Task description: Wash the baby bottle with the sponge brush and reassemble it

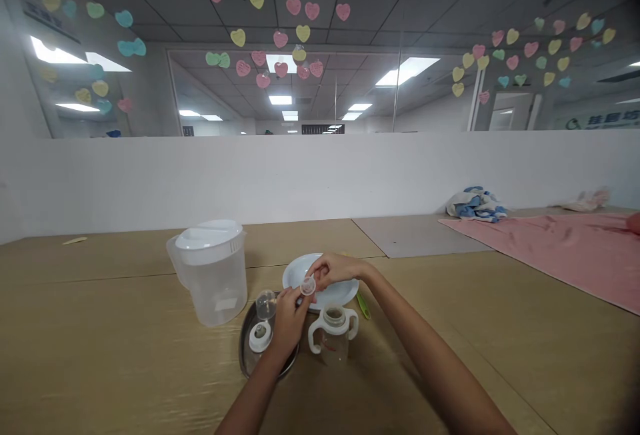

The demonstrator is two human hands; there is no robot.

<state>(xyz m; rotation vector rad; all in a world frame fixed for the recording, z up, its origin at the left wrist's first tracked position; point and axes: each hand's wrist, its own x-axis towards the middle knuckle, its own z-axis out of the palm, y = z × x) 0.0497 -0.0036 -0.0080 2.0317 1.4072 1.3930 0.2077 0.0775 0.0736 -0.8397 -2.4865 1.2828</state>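
Between my two hands is a small clear round piece (308, 286) with a pale rim, much like a bottle nipple. My left hand (290, 318) pinches it from the left and below. From the upper right, the bent fingers of my right hand (325, 271) close on its edge. Just below stands a baby bottle (334, 338) with two white handles, upright and with its mouth uncovered. A metal dish (245, 348) lies partly under my left hand. In it are a clear dome cap (266, 304) and a white bottle collar (261, 336).
A white plate (295, 268) sits behind my hands, with a green-handled utensil (363, 306) at its right. To the left stands a lidded translucent pitcher (217, 288). A pink cloth (560, 242) and a crumpled blue-and-white cloth (477, 205) lie at the far right, before a white wall (300, 178).
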